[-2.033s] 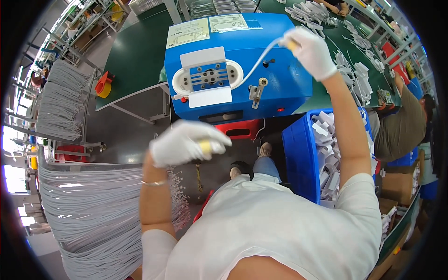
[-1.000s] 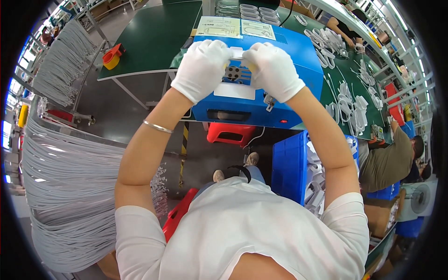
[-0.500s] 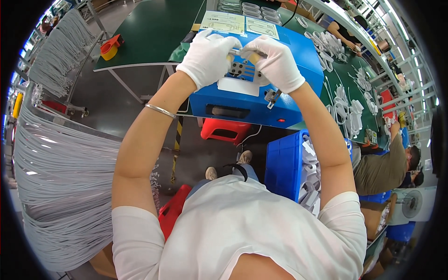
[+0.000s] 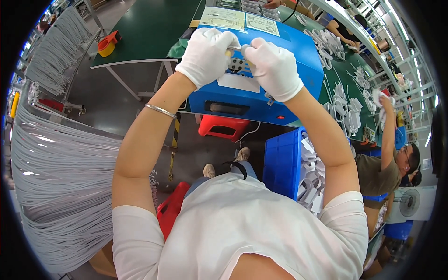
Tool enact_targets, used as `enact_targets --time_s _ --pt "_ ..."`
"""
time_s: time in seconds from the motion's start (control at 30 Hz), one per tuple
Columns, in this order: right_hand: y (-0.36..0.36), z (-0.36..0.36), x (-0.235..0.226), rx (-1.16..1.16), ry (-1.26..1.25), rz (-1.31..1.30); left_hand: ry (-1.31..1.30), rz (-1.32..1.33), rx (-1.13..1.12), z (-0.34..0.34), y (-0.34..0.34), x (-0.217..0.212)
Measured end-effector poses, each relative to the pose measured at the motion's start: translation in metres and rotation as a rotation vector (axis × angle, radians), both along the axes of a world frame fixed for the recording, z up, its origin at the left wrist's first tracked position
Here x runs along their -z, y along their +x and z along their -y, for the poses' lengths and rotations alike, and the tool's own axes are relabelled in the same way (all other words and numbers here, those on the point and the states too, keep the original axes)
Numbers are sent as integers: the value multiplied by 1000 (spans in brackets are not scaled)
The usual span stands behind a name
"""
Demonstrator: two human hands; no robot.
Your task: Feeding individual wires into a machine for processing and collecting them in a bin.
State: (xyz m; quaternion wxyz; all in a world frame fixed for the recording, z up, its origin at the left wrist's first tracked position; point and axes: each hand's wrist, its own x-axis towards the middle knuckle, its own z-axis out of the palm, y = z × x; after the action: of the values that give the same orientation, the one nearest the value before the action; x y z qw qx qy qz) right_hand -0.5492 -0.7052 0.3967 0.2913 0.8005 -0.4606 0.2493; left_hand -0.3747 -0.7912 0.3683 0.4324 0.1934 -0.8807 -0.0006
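White strip: a narrow piece [image 4: 236, 47] (cord or band, the gloves hide too much to be sure) lies between the fingertips, above the blue machine [image 4: 301, 53], nearer the back edge of its top than the front.
Left hand: gloved [image 4: 207, 55], fingers curled in with almost no gap, apparently pinching the strip's left end.
Right hand: gloved [image 4: 274, 69], curled close to the other; the fingertips are covered, so I cannot tell whether it grips the strip too.
Metal block: dotted with holes [image 4: 239, 66], it sits under and between the hands, with a white plate [image 4: 238, 83] toward the machine's front edge.
Handling: probably light, bendy and hard to break, perhaps slippery against gloves; best taken close to its ends, between thumb and forefinger.
Change, hands: half a second ago the right fingers arched more loosely over the block; now they are folded tighter.
Change, right side: a co-worker [image 4: 375, 175], bent low then, now has an arm raised with a white cloth-like thing [image 4: 381, 98] beyond the right edge of the machine.
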Motion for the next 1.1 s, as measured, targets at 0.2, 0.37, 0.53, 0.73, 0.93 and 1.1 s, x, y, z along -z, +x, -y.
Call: enact_targets --time_s 0.2,0.37,0.53,0.73,0.93,1.1 --pt "-8 19 -17 12 819 808 -42 -22 -11 4 -1 1" --pt "-12 22 -8 -53 915 942 -99 -267 -53 -3 5 4" --pt "-29 14 -1 -310 902 1206 990 -620 192 -40 23 41" --pt "-33 12 0 -210 984 947 662 -597 106 -49 21 59" --pt "-29 16 -12 -183 736 495 1519 -1028 524 -78 -5 85" --pt "-10 -9 -39 94 704 430 1156 -600 589 -86 -13 66"
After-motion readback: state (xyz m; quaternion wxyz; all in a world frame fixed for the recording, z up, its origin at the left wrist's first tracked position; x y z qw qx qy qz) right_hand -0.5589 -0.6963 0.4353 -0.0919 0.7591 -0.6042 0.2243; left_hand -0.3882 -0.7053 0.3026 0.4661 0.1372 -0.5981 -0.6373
